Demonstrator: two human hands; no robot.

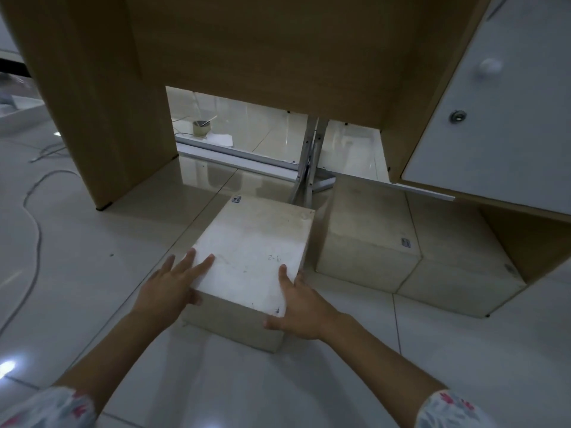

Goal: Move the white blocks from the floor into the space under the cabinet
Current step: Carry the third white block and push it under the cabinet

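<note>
Starting from the left, your left hand [173, 288] lies flat with fingers spread on the near left corner of the white block [251, 257], thumb tucked down its side. That block sits on the floor [77, 273] between both hands, just short of the cabinet [247, 50] opening. Your right hand [298, 307] is spread over the near right corner. Further right, two more blocks [370, 239] sit under the cabinet.
</note>
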